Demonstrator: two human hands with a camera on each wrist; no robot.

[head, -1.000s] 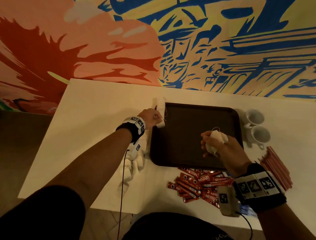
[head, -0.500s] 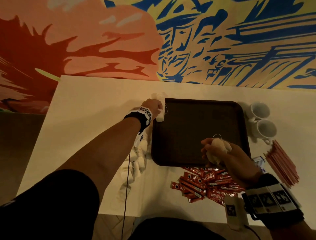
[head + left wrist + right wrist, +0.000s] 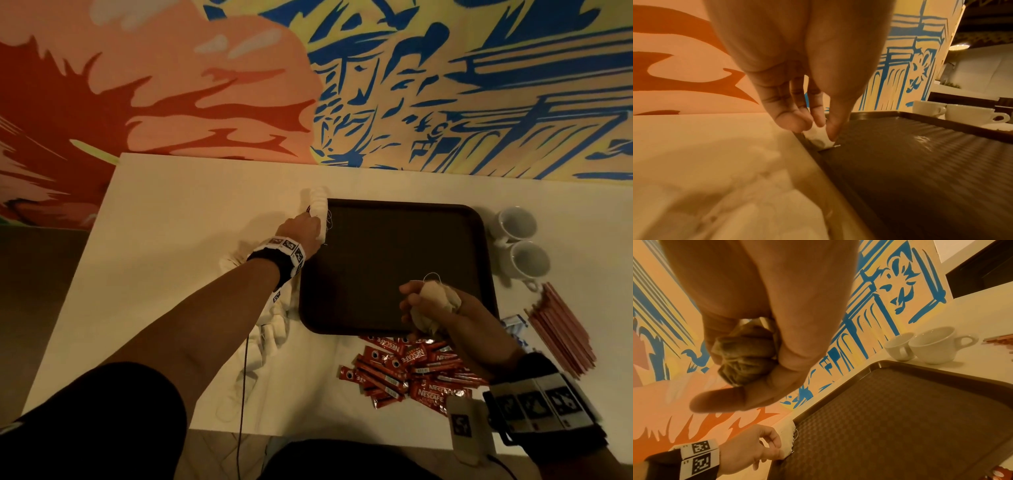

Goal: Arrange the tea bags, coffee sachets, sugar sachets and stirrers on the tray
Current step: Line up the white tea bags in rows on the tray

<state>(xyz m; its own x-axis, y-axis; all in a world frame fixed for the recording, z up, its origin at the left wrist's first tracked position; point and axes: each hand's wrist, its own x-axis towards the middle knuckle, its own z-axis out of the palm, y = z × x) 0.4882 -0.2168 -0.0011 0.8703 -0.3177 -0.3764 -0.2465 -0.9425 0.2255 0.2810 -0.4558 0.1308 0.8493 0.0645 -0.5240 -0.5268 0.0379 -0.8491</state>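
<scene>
A dark brown tray lies in the middle of the white table. My left hand pinches a white tea bag at the tray's far left rim, at the near end of a short row of tea bags. My right hand grips a bunch of tea bags, seen close as a bundle, over the tray's near right part. Red coffee sachets lie piled in front of the tray. Pink stirrers and blue sugar sachets lie to its right.
Two white cups stand right of the tray, close to its rim. More loose tea bags lie on the table under my left forearm. A painted wall runs behind the table's far edge.
My right hand with its tea bags has drifted toward the tray's near edge. My left hand stays at the tea bag row on the left rim.
</scene>
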